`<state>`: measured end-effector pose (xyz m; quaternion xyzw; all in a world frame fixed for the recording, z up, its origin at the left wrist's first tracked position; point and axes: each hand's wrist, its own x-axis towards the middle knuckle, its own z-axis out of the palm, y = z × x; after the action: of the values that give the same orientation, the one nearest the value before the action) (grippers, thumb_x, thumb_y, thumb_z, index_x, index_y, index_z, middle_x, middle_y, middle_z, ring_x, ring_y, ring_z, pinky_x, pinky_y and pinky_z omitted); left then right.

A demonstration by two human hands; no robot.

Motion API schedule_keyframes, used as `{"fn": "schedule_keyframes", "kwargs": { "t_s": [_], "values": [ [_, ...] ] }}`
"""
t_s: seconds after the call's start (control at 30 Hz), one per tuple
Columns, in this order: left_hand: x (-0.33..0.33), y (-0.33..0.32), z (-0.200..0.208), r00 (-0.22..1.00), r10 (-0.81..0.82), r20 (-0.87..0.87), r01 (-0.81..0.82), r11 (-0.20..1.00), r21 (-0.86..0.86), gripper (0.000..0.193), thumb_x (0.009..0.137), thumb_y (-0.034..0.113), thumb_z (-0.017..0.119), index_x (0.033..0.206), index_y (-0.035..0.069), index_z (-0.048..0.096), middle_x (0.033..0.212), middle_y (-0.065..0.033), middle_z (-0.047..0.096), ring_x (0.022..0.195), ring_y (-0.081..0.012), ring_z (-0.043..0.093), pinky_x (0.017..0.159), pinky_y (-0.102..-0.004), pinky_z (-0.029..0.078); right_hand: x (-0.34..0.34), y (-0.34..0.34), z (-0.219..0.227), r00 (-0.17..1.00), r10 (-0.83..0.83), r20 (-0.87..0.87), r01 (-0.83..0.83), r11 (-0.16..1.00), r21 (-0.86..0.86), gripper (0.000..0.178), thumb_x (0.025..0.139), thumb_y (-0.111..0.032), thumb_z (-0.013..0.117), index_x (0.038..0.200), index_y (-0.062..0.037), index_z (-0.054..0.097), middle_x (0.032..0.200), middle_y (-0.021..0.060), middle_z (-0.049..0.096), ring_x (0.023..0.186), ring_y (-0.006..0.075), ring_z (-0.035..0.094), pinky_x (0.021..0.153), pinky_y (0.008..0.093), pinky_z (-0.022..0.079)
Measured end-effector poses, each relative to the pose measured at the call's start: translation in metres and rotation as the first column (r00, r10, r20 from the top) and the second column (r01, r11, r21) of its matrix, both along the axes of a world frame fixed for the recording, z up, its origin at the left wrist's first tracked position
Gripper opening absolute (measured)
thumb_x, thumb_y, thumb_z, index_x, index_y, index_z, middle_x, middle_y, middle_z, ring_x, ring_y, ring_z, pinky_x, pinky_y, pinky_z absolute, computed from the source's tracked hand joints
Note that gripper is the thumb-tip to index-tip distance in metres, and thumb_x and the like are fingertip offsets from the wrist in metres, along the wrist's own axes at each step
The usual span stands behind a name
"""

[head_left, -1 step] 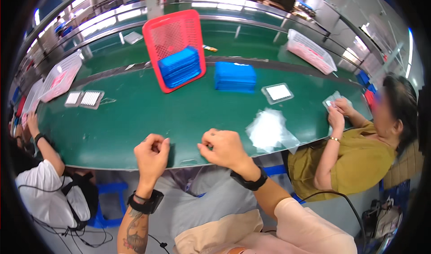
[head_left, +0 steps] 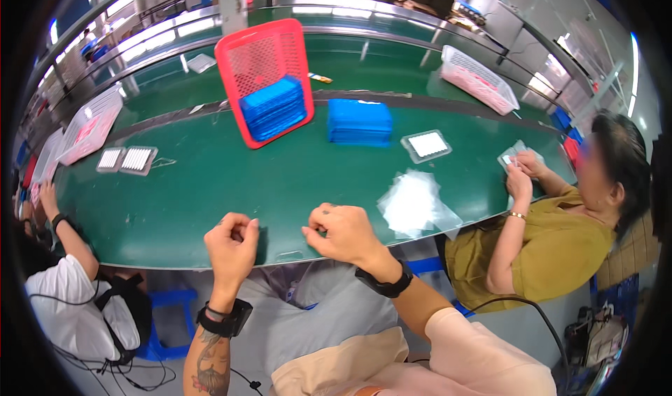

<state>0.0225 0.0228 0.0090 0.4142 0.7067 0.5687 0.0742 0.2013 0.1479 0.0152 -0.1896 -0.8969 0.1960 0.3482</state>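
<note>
My left hand (head_left: 231, 245) is curled into a fist at the front edge of the green table (head_left: 280, 179). My right hand (head_left: 343, 233) sits close beside it, fingers bent inward, also at the edge. I can see nothing held in either hand. Both wrists wear black bands. A small clear piece (head_left: 289, 256) lies on the table edge between the hands. A pile of clear plastic bags (head_left: 414, 203) lies just right of my right hand.
A red basket (head_left: 262, 53) leans tilted with blue trays (head_left: 274, 109) inside; a blue tray stack (head_left: 359, 123) and a clear tray of white parts (head_left: 427, 145) lie beyond. Two small trays (head_left: 129, 159) are left. A seated person (head_left: 560, 235) works right; another person's arm (head_left: 66, 231) left.
</note>
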Motion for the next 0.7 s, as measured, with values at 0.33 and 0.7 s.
{"fn": "schedule_keyframes", "kwargs": {
  "t_s": [0.33, 0.7],
  "values": [
    [0.0, 0.0, 0.004, 0.999, -0.025, 0.021, 0.025, 1.0, 0.005, 0.014, 0.082, 0.005, 0.069, 0.072, -0.001, 0.06, 0.056, 0.0023, 0.05, 0.05, -0.0033, 0.042, 0.047, -0.021, 0.033, 0.085, 0.136, 0.106, 0.69, -0.517, 0.506, 0.449, 0.855, 0.26, 0.067, 0.066, -0.012, 0.065, 0.132, -0.0066, 0.053, 0.124, 0.0179, 0.058, 0.115, 0.0358, 0.056, 0.097, 0.0464, 0.045],
    [-0.002, -0.001, -0.001, 0.999, -0.021, 0.05, 0.021, 1.0, -0.006, 0.013, 0.08, 0.008, 0.07, 0.073, 0.001, 0.063, 0.054, -0.0007, 0.053, 0.049, -0.0072, 0.046, 0.047, -0.024, 0.036, 0.113, 0.2, 0.069, 0.425, -0.445, 0.788, 0.278, 0.893, 0.354, 0.071, 0.064, 0.004, 0.066, 0.131, -0.0172, 0.053, 0.132, 0.0109, 0.056, 0.129, 0.0317, 0.047, 0.107, 0.0472, 0.037]
  ]
}}
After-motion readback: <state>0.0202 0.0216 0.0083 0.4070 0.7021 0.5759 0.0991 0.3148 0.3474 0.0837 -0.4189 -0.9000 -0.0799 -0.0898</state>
